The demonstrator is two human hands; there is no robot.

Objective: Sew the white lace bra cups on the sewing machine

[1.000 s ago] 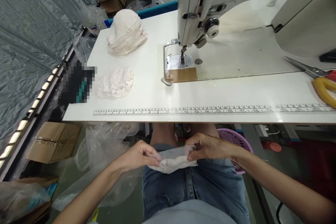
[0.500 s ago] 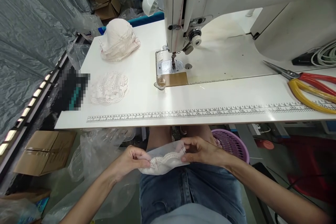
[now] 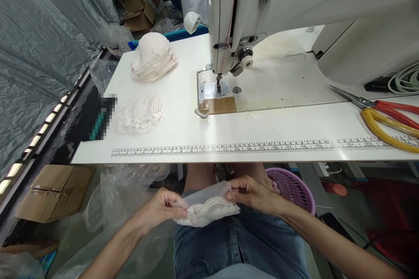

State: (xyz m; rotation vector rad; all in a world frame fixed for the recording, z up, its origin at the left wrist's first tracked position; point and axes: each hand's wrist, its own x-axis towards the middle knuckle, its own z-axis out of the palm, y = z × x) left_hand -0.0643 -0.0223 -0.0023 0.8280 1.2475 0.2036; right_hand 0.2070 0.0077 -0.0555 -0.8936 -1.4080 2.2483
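Right end now lower, a white lace-edged sheer cloth (image 3: 207,216) spans pinching left hand (image 3: 166,205) and right hand (image 3: 250,192), seemingly kept spread.

Sewing workshop, industrial sewing machine (image 3: 278,4), scissors (image 3: 389,117)

The sewing machine (image 3: 225,22) is on the table (image 3: 178,126), the cloth (image 3: 209,214) before it, a basket (image 3: 294,189) seemingly partly beneath.

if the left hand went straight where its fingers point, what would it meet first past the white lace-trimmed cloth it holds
Probably the right hand, pinching the other end of that white lace-trimmed cloth, though depth is unclear.
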